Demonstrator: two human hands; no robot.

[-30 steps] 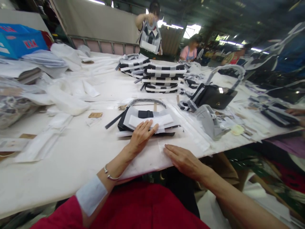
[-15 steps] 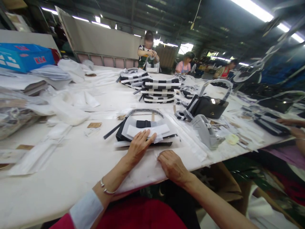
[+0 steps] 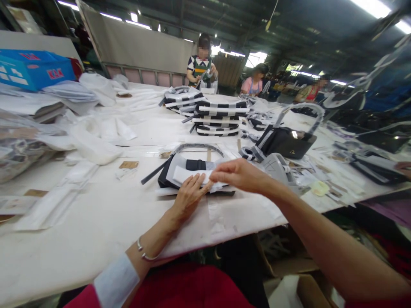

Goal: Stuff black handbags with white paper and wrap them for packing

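A black handbag [image 3: 192,165] lies flat on the white table [image 3: 96,222], partly wrapped in white paper [image 3: 192,175], its grey handle arching away from me. My left hand [image 3: 189,194] lies flat and open on the paper at the bag's near edge. My right hand [image 3: 239,174] hovers over the bag's right side, fingers pinched together on the edge of the white wrapping. A clear plastic sheet [image 3: 221,214] lies on the table just in front of the bag.
A stack of wrapped black-and-white bags [image 3: 218,113] stands further back. An upright black handbag [image 3: 284,141] and a grey tape dispenser [image 3: 278,167] sit to the right. Plastic bags and a blue box [image 3: 32,72] lie left. Other people work at the far end.
My right hand has lifted off the plastic sheet at the table edge and moved up over the bag, pinching the wrapping. My left hand has stayed on the paper.
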